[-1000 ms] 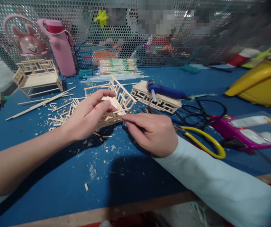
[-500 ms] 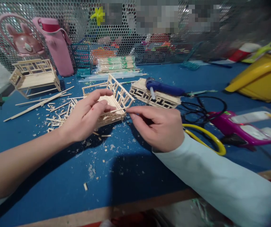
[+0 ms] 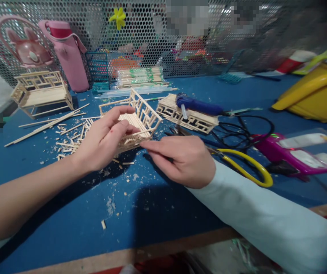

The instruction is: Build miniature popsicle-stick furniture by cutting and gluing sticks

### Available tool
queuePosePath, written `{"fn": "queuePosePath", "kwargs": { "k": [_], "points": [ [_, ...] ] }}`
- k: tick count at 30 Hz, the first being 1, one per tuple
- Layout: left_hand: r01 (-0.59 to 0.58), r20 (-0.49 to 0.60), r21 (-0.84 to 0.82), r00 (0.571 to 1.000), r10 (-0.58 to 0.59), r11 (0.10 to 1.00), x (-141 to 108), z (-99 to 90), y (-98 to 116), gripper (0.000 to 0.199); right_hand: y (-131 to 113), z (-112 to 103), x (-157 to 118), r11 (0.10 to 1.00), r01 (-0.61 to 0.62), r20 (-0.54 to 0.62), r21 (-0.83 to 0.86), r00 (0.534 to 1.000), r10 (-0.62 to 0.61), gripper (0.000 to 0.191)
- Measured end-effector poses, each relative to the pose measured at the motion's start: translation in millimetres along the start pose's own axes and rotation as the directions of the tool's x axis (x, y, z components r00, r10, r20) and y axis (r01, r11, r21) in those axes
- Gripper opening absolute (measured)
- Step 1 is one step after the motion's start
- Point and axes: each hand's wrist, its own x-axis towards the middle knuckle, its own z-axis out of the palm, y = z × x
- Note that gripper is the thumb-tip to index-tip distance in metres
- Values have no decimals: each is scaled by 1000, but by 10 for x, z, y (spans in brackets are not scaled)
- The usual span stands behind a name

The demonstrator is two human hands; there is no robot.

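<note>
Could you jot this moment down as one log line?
left hand: on stick model | right hand: fingertips at its near edge | glue gun: lying behind

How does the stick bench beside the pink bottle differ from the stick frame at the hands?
The stick bench stands untouched; the stick frame has the left hand over it, the right hand at its near edge. The bench's lattice back runs along its far side; the frame's tall lattice rises at its right. Both are pale sticks.
</note>
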Motion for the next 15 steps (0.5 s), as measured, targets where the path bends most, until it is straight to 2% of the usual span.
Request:
{"fn": "queuePosePath", "kwargs": {
  "k": [4,15],
  "points": [
    [-7,-20,37,1000,8,999,2,3,13,39,1,48,-2,999,32,63,-39,998,-29,31],
    [-23,-37,29,999,24,999,-15,22,-13,40,-5,76,-14,997,-43,49,-67,998,47,31]
  ]
}}
